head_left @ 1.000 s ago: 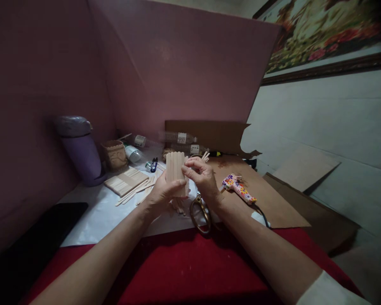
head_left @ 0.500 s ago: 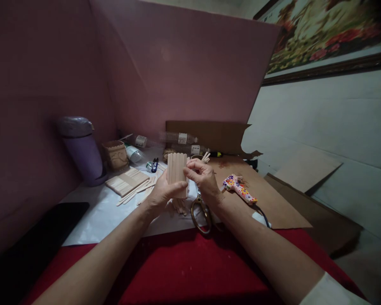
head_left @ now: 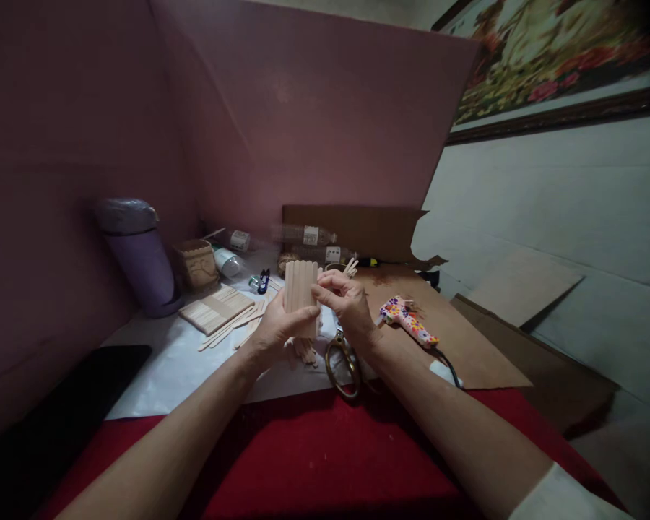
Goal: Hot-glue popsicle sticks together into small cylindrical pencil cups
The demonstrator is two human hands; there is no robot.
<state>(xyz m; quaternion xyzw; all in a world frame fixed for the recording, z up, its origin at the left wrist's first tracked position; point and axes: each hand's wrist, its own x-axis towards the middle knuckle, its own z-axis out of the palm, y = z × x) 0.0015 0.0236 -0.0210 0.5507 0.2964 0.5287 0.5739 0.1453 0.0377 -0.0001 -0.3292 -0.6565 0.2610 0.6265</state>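
My left hand (head_left: pixel 284 323) grips a panel of popsicle sticks (head_left: pixel 300 283) set side by side, its thumb across the front. My right hand (head_left: pixel 347 297) pinches the panel's right edge between thumb and fingers, at the outermost stick. The panel stands nearly upright above the table. Below my hands lie several loose sticks (head_left: pixel 305 352) and a pair of scissors (head_left: pixel 344 367) with bronze handles. A flower-patterned glue gun (head_left: pixel 409 322) rests on cardboard right of my right hand.
Left stand a purple tumbler (head_left: pixel 144 267), a small brown basket (head_left: pixel 196 264) and a bundle of popsicle sticks (head_left: pixel 215 309). Plastic bottles (head_left: pixel 325 254) lie at the back before upright cardboard (head_left: pixel 382 230). A dark flat object (head_left: pixel 113 361) is at front left, beside red cloth (head_left: pixel 314 455).
Both hands and the panel stay almost in place. The outermost stick at the right edge shows less below my left thumb than before.
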